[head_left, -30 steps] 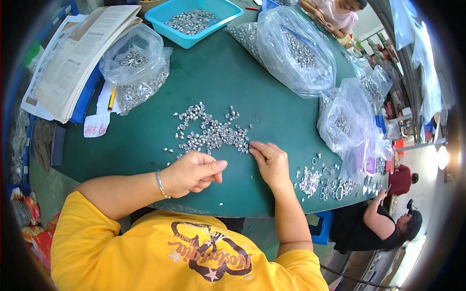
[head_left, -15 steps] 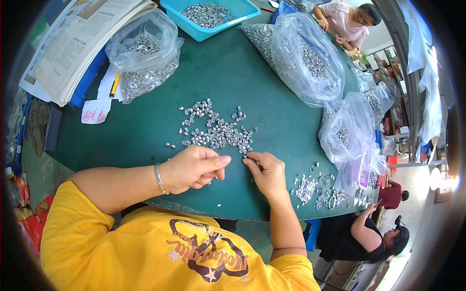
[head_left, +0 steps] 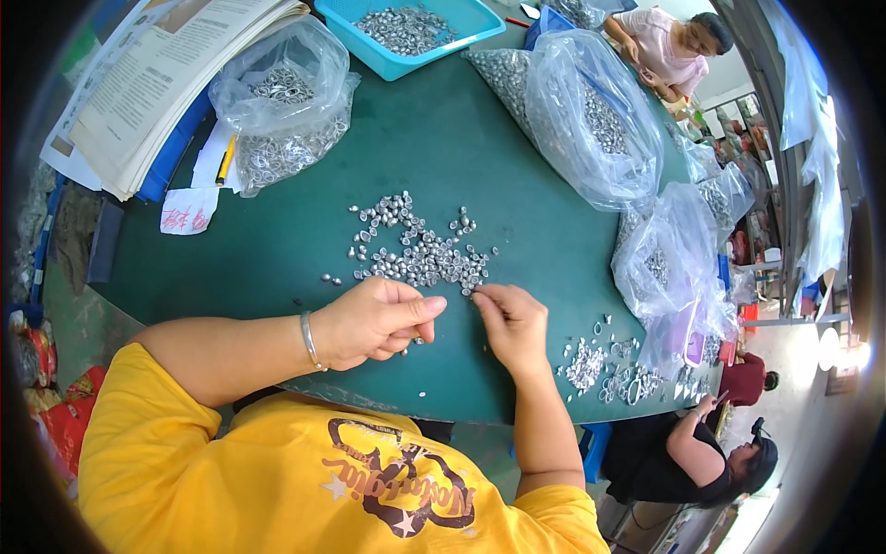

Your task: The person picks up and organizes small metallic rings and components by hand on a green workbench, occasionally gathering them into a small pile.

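A loose pile of small silver metal pieces [head_left: 425, 261], rounded and hollow, lies on the green tabletop in front of me. My left hand [head_left: 383, 323] is closed just below the pile, thumb pressed over the curled fingers; anything inside is hidden. A few silver pieces show beneath it. At the pile's lower right edge, my right hand [head_left: 515, 323] has thumb and index finger drawn together beside the nearest pieces. Whatever these fingertips may pinch is too small to make out. A metal bangle [head_left: 310, 342] circles my left wrist.
Clear bags of metal pieces stand at upper left [head_left: 286, 111] and upper right [head_left: 591, 120]; another bag [head_left: 660, 258] is farther right. A turquoise basket [head_left: 392, 63] sits at the back. Flat silver bits [head_left: 586, 365] lie near the right edge. Other people are beyond the table.
The view has shifted slightly, so the table's contents appear a little farther right. My right thumb and index finger have drawn closer together at the pile's edge. My left hand stays closed.
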Demonstrator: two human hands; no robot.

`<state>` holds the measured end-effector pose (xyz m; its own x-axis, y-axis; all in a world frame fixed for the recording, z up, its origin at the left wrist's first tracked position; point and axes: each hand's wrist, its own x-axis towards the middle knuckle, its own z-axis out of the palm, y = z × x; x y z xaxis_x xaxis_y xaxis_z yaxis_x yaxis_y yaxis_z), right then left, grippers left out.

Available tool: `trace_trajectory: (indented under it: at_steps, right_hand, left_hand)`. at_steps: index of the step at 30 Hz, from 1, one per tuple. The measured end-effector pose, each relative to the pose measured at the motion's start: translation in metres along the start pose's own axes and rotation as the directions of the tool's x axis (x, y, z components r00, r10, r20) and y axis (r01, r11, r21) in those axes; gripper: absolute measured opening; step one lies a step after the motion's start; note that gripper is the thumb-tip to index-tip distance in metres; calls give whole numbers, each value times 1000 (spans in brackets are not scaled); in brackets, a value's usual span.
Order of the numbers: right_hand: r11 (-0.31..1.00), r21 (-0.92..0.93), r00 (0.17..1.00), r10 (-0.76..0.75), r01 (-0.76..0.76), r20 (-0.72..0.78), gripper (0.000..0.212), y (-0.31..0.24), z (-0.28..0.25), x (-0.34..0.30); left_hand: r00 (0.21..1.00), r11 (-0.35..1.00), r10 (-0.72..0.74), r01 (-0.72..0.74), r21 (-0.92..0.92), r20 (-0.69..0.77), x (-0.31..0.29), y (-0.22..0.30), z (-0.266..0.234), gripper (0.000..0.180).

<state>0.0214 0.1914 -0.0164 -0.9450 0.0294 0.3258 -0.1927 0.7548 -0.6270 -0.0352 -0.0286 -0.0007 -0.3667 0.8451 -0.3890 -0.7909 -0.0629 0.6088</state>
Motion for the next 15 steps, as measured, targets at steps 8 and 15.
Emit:
trace_trajectory:
  at_steps: [8,15]
  right_hand:
    - [896,377,971,232,-233,49,5,-6,-8,6]
    - [732,509,880,459,-453,122,6,-2,-8,3]
  left_hand:
    - [997,997,23,-28,-76,-73,1,5,-3,36]
    - [996,995,8,-18,-103,-94,0,7,-5,36]
